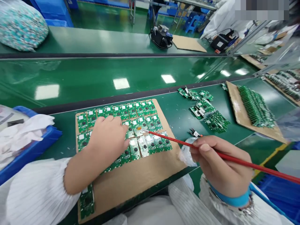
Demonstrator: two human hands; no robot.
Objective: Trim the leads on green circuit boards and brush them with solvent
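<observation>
My right hand (222, 165) grips a thin red paintbrush (173, 139) like a pen. Its small orange-brown tip is over a green circuit board in the middle row of several circuit boards (151, 145). These lie side by side in rows on a brown cardboard sheet (140, 178). My left hand (107, 134) rests on the boards to the left of the brush tip. Its fingers are curled, with their tips hidden beneath the hand. One more circuit board (86, 201) lies at the sheet's near left corner, partly behind my left sleeve.
Side cutters (195, 132) and a crumpled plastic bag (188, 153) lie near my right hand. Loose circuit boards (217, 121) are piled beyond them. Farther right, boards stand in rows on a cardboard tray (239, 109). A blue bin (30, 153) with white cloths borders the left.
</observation>
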